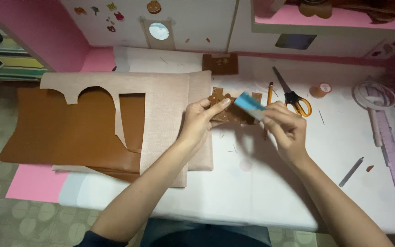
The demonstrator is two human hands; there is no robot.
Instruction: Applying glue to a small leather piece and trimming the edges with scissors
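The left hand [202, 120] is pinching a small brown leather piece [227, 112] between thumb and fingers, holding it just above the white worktop [252, 183], near the middle of it and right beside the edge of the pale pink fabric sheet [165, 105]. The piece looks thin, light and pliable, probably with a smooth, slightly slick face, so it is likely to flop or twist unless it is gripped close to the spot being worked; its edges and corners look like the best places to take hold, as the left hand is doing at its left side. The right hand [284, 126] is closed on a small light-blue block [248, 105], fingers curled over it and thumb beneath, and is pressing or holding one end of it against the right part of the leather; the block seems stiff and light, though blur hides what kind of tool it is. Both forearms are reaching forward from the lower edge of the view and converging, wrists slightly raised, the two hands close together with only the leather between them. A large tan leather sheet [69, 132] is lying under the pink fabric at the left, and orange-handled scissors [293, 96], a pencil [269, 93] and a clear purple ruler [394, 160] are lying to the right.
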